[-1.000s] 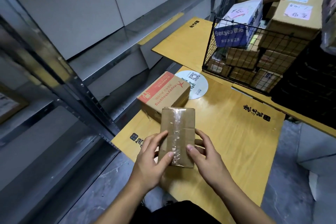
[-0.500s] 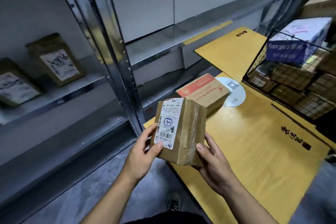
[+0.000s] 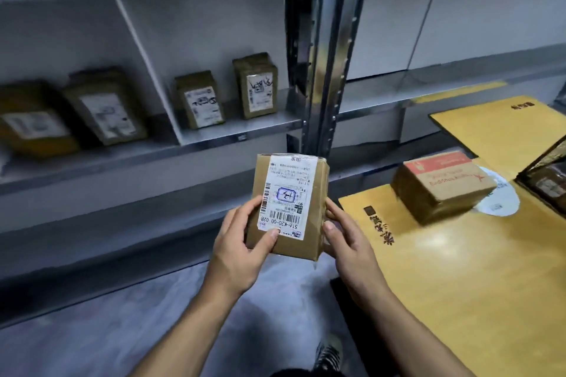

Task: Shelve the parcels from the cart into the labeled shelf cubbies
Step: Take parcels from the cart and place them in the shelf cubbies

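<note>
Shelves (image 3: 214, 138): L hand (image 3: 239, 245), R hand (image 3: 347, 243) grip parcel (image 3: 289, 193).

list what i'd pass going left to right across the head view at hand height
left hand → labelled parcel → right hand → red-topped carton → round white sticker → wire cart
</note>
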`<state>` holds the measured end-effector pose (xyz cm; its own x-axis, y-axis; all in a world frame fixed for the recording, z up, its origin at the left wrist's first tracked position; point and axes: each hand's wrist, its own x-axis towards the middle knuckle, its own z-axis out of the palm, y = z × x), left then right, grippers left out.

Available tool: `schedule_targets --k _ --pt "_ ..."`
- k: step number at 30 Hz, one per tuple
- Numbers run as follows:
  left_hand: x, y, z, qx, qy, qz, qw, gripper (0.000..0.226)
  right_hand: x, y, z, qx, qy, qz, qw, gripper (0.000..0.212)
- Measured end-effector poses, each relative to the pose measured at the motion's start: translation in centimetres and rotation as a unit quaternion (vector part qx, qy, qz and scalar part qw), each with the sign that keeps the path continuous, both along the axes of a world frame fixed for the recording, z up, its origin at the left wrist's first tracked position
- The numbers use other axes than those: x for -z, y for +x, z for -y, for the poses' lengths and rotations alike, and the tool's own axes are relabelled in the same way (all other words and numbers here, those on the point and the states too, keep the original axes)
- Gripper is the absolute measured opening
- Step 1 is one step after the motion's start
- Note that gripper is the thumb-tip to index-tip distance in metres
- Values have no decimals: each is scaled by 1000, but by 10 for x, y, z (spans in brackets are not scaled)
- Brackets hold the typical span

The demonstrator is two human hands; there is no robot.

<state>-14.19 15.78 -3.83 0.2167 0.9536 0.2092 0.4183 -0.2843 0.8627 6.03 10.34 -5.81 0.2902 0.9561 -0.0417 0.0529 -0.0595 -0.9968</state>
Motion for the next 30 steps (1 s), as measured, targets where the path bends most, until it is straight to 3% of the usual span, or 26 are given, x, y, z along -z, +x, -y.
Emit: schedule_targets --k 8,16,20,30 --pt "-32 -133 28 -100 78 -28 992 57 -41 -137 -13 -143 47 23 988 68" --pt "-81 -213 12 -181 166 -53 968 57 -95 -234 -59 -177 126 49 975 79" --pt "-110 -233 -13 -186 207 -83 957 55 -129 -265 -99 -142 174 66 972 77" --pt "-220 -291 -120 -196 312 -142 919 56 -240 -314 -236 -150 285 -11 947 76"
